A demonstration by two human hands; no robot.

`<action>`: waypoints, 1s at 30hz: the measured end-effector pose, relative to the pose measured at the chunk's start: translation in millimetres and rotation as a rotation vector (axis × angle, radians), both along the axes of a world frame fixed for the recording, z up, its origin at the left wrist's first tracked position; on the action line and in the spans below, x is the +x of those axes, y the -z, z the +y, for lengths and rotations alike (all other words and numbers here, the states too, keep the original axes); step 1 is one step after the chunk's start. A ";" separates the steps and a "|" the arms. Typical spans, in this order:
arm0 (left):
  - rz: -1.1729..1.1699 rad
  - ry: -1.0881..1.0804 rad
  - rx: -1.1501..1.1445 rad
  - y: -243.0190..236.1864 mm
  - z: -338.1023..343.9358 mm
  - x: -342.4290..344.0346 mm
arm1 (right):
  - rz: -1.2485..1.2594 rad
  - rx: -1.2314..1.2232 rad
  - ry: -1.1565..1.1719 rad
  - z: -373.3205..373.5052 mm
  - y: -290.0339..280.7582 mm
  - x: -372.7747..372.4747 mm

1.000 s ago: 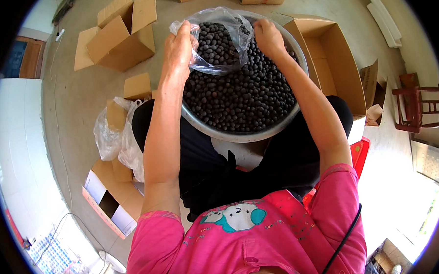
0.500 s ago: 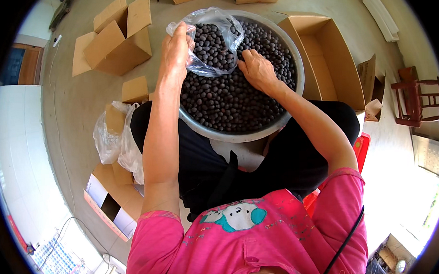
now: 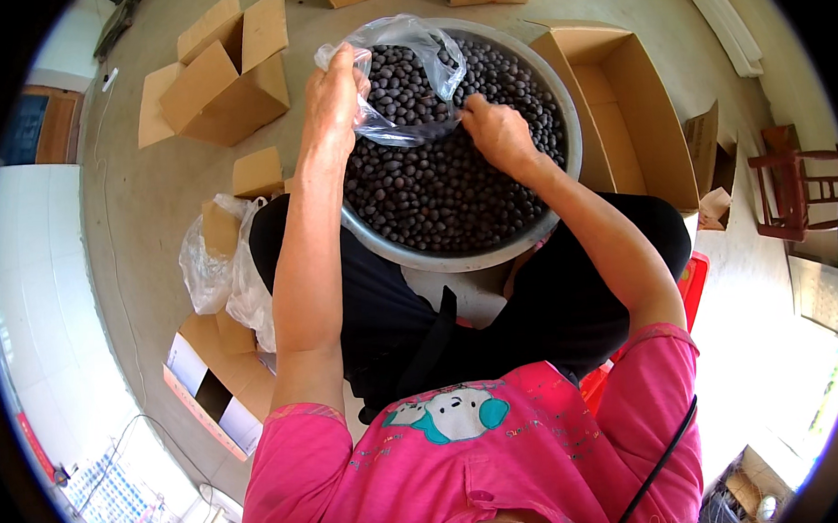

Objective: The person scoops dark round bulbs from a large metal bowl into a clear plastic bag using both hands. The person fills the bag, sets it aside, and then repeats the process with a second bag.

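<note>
On the far left of the basin (image 3: pixel 452 262), our left hand (image 3: pixel 334 89) grips the clear bag (image 3: pixel 404 134); our right hand (image 3: pixel 498 133) has curled in at its rim (pinching, we can't tell), so both attend it.

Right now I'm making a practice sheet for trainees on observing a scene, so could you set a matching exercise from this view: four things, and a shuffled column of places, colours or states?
Things:
1. clear bag
2. metal basin
3. small round pieces
4. wooden chair

Descriptions:
A. near the picture's right edge
B. silvery, with a wide round rim
C. see-through, held at its left side
D. very dark, heaped together

Right pairs: 1-C, 2-B, 3-D, 4-A
</note>
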State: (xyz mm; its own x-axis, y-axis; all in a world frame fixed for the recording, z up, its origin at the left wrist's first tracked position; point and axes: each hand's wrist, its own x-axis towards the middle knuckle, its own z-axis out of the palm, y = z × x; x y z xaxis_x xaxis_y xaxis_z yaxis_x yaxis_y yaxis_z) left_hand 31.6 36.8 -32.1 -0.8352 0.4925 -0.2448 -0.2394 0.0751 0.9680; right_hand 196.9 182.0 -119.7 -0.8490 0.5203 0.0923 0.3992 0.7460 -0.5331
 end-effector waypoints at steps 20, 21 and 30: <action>0.033 0.010 0.008 -1.0 -10.0 1.4 | 0.516 -0.515 -0.035 -16.2 -47.4 -112.0; 0.037 0.004 0.003 -2.0 -11.1 1.3 | 0.490 -0.459 -0.059 -17.9 -47.8 -107.8; 0.019 -0.003 0.003 -5.1 -7.8 2.1 | 0.485 -0.133 0.166 38.8 -39.6 -71.0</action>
State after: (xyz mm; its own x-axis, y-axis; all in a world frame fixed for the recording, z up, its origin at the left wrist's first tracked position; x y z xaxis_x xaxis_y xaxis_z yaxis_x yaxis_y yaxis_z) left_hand 33.6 29.0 -27.0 -0.8411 0.4909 -0.2271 -0.2209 0.0715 0.9727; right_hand 126.0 220.8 -80.1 -0.6303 0.6783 0.3776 0.1903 0.6066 -0.7719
